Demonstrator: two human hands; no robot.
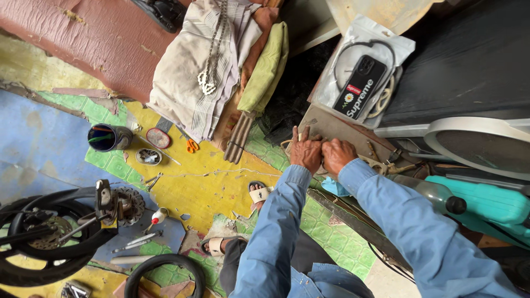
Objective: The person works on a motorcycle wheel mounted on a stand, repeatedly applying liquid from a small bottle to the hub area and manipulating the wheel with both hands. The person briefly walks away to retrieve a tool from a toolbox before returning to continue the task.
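While I stood over the cluttered floor, both of my hands were pressed together at the near edge of a flat brownish board (337, 128), and by my judgement the step in hand was gripping or working a thin, pale, cord-like strip (286, 144) that curled out just to the left of my left hand (306, 153). My left-hand fingers (301, 136) were curled down narrow over the board's edge, one or two of them standing up straight, and they seemed to pinch the strip, though I could not tell for certain what lay under them. My right hand (338, 155) sat touching the left, knuckles up, its fingers folded under and out of sight, so I could not tell whether it held anything or only pressed down. The strip lay at my left fingertips, partly hidden beneath them. A clear packet with a black phone case (361, 83) lay on the board's far end, well apart from my hands, and a dark-capped plastic bottle (433, 194) lay near my right sleeve. I judged that the next move called for a firm pinch and a steady hold on the board.
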